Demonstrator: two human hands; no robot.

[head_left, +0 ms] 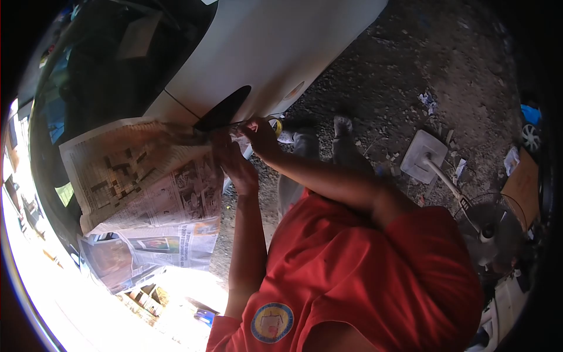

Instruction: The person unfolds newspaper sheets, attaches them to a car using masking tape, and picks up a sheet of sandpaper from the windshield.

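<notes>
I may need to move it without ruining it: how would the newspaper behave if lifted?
The newspaper would probably flop and fold, since its sheets are already creased and wavy-edged. It should feel light for its spread, being thin printed paper. A sharp tug could tear it, as it looks unbacked.

Newspaper [161,193] blocks space beside left fingers [221,142]

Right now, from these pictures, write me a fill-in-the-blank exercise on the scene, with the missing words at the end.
1. The left hand is ____ (closer or farther) than the right hand to the newspaper.
2. The fan stands on the wearer's own ____ side.
3. The wearer's shirt is coloured ____.

Missing words: closer; right; red.
</notes>
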